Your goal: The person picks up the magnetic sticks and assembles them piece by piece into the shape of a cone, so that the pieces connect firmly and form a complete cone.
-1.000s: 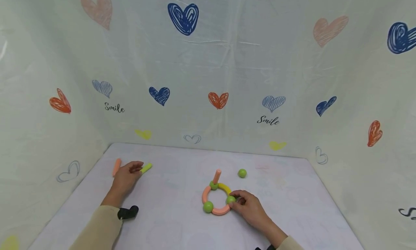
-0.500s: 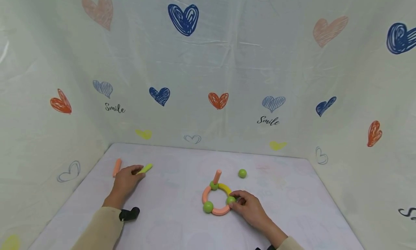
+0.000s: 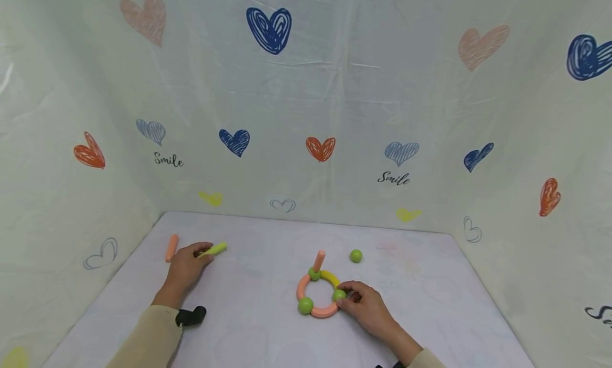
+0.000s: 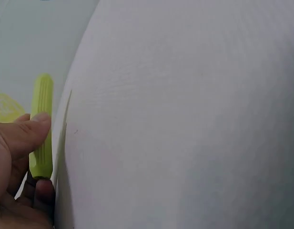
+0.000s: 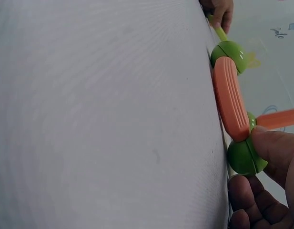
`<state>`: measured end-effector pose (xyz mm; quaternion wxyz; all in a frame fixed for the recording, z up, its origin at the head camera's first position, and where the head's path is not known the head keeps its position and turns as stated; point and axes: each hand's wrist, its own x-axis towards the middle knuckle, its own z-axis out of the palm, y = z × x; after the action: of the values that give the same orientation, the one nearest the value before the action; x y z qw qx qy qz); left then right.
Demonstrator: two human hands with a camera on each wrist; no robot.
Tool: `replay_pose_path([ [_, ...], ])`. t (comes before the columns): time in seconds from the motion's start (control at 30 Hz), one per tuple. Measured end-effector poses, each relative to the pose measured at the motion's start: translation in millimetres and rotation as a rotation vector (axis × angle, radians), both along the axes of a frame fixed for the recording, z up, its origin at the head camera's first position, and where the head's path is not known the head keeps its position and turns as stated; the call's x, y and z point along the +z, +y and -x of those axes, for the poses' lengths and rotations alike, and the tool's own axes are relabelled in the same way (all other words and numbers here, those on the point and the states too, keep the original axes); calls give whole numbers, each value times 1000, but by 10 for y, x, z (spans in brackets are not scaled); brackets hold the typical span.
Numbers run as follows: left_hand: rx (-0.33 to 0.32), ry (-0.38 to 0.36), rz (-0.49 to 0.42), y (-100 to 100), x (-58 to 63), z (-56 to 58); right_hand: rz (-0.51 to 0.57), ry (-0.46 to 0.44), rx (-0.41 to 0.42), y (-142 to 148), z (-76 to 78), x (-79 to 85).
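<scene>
Your left hand (image 3: 186,264), at the far left of the white table (image 3: 253,304), pinches a yellow-green stick (image 4: 41,129) between thumb and fingers, its far end projecting past the fingertips; whether the stick touches the table cannot be told. Just beside that hand, to its left, lies a coral stick (image 3: 171,248). Your right hand (image 3: 368,304) has thumb and forefinger closed about the right-hand green ball (image 3: 339,296) of a ring (image 3: 302,287), which lies on the table well apart from your left hand. The ring joins three green balls by two coral arcs and one yellow arc (image 3: 331,277); from its far ball (image 3: 314,274) rises a coral rod (image 3: 319,261), slightly tilted. Beyond the ring, near it, rests a loose green ball (image 3: 356,256).
</scene>
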<state>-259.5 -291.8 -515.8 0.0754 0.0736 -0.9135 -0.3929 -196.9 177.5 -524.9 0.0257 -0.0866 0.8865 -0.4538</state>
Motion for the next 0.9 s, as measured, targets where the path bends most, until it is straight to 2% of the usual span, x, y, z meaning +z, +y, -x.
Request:
replay_pose_path([
  [0.13,22,3,-54,14,33,-23,-1,-1,-2,7,1,1],
  [0.43,66,3,-116,65,102,-34,-13,15,0,6,3,1],
  [0.7,56,65,-190,102,132,-30,-7,4,-11,-8,-8,25],
  [0.9,38,41,-208,184,194,-73,1,4,-15,-8,-9,2],
])
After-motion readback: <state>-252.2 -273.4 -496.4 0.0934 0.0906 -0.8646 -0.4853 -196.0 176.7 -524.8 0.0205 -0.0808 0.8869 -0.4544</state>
